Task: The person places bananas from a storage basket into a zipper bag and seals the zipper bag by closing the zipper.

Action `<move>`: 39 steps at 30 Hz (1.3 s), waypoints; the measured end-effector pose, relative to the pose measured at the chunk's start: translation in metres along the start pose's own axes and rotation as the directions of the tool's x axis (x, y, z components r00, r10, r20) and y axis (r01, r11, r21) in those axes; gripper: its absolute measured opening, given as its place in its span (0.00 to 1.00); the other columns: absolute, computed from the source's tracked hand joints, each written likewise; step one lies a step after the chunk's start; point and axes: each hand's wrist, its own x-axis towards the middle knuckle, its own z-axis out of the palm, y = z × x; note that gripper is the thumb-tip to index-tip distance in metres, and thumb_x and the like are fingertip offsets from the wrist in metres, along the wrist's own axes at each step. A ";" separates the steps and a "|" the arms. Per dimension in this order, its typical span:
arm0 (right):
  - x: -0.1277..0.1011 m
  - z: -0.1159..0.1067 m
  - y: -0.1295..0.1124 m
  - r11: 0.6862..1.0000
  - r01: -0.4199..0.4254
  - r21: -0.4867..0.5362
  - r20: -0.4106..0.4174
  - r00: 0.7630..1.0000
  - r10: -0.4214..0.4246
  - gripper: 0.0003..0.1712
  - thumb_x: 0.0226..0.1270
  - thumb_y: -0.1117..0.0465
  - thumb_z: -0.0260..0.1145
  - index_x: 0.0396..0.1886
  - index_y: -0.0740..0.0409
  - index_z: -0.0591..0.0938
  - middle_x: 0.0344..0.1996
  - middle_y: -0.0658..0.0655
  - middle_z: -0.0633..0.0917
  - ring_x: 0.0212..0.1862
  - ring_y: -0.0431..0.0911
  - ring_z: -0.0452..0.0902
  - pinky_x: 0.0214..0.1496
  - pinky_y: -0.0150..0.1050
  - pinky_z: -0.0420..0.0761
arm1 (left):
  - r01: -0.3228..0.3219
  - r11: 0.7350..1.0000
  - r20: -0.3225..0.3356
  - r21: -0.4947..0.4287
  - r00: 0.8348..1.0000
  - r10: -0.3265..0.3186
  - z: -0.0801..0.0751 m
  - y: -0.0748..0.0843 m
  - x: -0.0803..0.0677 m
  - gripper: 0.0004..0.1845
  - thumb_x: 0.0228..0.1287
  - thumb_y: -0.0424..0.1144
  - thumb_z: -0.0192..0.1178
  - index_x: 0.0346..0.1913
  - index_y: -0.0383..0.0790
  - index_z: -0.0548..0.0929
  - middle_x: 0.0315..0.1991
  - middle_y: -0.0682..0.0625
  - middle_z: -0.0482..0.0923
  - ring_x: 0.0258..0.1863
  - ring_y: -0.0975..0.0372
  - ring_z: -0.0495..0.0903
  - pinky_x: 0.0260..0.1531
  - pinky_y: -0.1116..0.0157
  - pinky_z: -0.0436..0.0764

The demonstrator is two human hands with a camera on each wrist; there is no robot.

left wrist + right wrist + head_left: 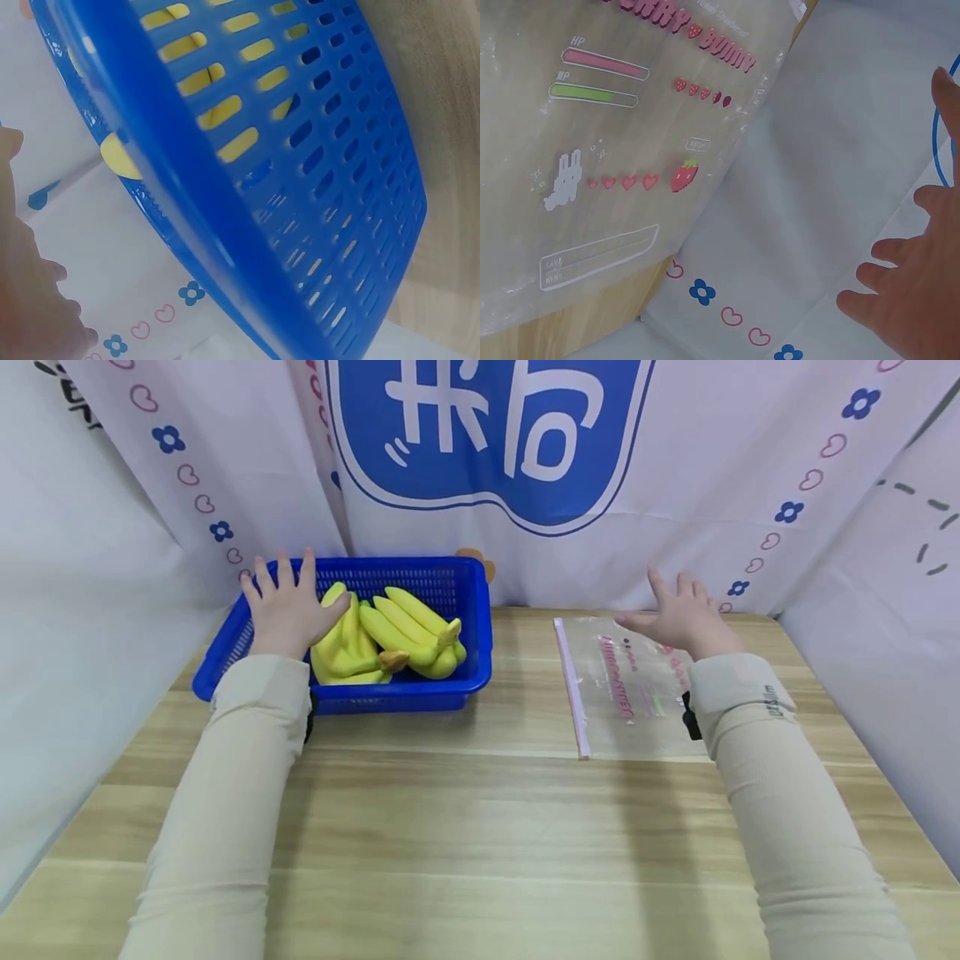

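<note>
Over the left part of a blue plastic basket (480,635), my left hand (287,614) is held with its fingers spread and nothing in them. Two bunches of yellow bananas (408,631) lie inside the basket, the left bunch partly covered by that hand. On the right, my right hand (686,620) hovers above a clear zip bag (600,693), fingers apart and holding nothing. The bag lies flat with its pale pink slider edge to the left; red lettering, hearts and a bunny print show in the right wrist view. My right forearm hides part of it.
A wooden table (480,843) carries the basket and bag. Behind it hangs a white cloth (600,560) with a blue emblem, hearts and flowers. White sheets (82,610) close off both sides. The basket's slotted side (330,150) fills much of the left wrist view.
</note>
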 end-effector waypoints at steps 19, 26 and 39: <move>-0.003 0.020 0.022 0.998 0.040 -0.038 0.032 0.999 -0.039 0.50 0.68 0.35 0.51 0.76 0.60 0.44 0.71 0.78 0.47 0.70 0.75 0.44 0.68 0.70 0.49 | 0.061 0.997 0.039 -0.039 0.997 -0.060 0.000 -0.038 -0.011 0.45 0.70 0.62 0.37 0.75 0.37 0.31 0.72 0.24 0.27 0.70 0.28 0.28 0.67 0.33 0.33; 0.003 0.046 0.025 0.998 0.055 -0.033 0.054 0.997 -0.053 0.46 0.71 0.39 0.50 0.74 0.65 0.50 0.70 0.79 0.51 0.69 0.75 0.48 0.67 0.69 0.55 | 0.103 0.992 0.074 -0.075 0.992 -0.098 0.011 -0.055 -0.016 0.46 0.69 0.60 0.37 0.74 0.33 0.33 0.69 0.17 0.33 0.68 0.25 0.36 0.65 0.31 0.42; 0.003 0.084 0.005 0.997 0.075 -0.011 0.046 0.996 -0.074 0.40 0.72 0.44 0.49 0.74 0.65 0.54 0.69 0.78 0.57 0.69 0.74 0.52 0.66 0.72 0.55 | 0.240 0.971 0.117 -0.019 0.965 -0.236 0.029 -0.073 -0.023 0.44 0.70 0.48 0.43 0.72 0.23 0.31 0.67 0.16 0.40 0.64 0.25 0.49 0.64 0.34 0.55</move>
